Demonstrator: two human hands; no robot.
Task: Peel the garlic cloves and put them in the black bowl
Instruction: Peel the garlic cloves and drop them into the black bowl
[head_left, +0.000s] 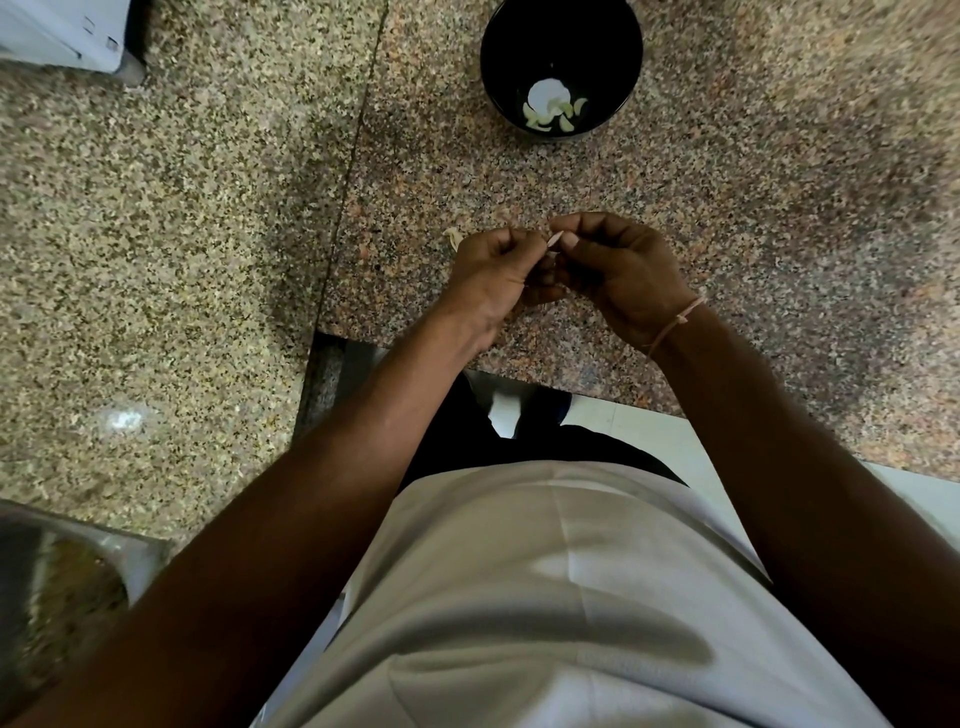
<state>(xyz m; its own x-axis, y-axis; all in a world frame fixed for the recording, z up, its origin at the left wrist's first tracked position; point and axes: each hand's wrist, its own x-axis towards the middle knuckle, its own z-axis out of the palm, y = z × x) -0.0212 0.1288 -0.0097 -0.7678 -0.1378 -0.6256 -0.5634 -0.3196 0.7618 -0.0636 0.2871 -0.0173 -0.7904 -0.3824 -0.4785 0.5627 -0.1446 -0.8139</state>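
The black bowl stands on the granite counter at the top centre, with several peeled pale garlic cloves lying in its bottom. Below it, near the counter's front edge, my left hand and my right hand meet with curled fingers. Between their fingertips they pinch a small garlic clove, of which only a pale pinkish tip shows. A scrap of garlic skin lies on the counter just left of my left hand.
The speckled granite counter runs under both hands; a seam splits it from a lighter slab on the left. A white appliance corner sits top left. A steel vessel is at the lower left.
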